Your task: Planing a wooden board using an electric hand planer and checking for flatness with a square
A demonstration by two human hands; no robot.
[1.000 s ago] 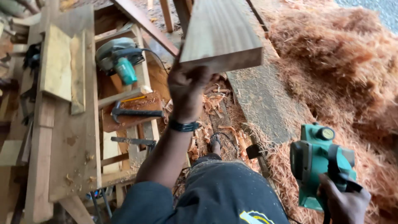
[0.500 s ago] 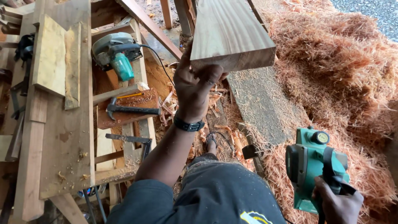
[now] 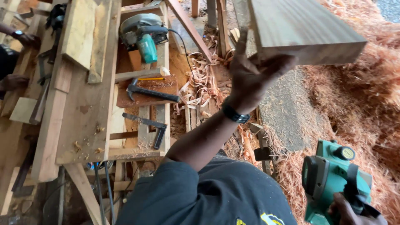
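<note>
My left hand (image 3: 250,79) is raised and grips the near end of a thick, pale wooden plank (image 3: 300,29), which runs away toward the top right. A dark band sits on that wrist. My right hand (image 3: 348,210) is low at the bottom right corner, closed around the handle of a green electric planer (image 3: 329,179) that hangs above the shavings. Only part of that hand shows.
A wooden workbench (image 3: 83,112) on the left carries boards, a teal circular saw (image 3: 141,33), a hammer (image 3: 150,92) and a metal square (image 3: 146,125). Reddish wood shavings (image 3: 366,104) pile up on the right. Another person's arm (image 3: 21,37) is at the far left edge.
The plank end and my left hand have shifted to the right in view and look closer. The planer has drifted a little lower and further right.
</note>
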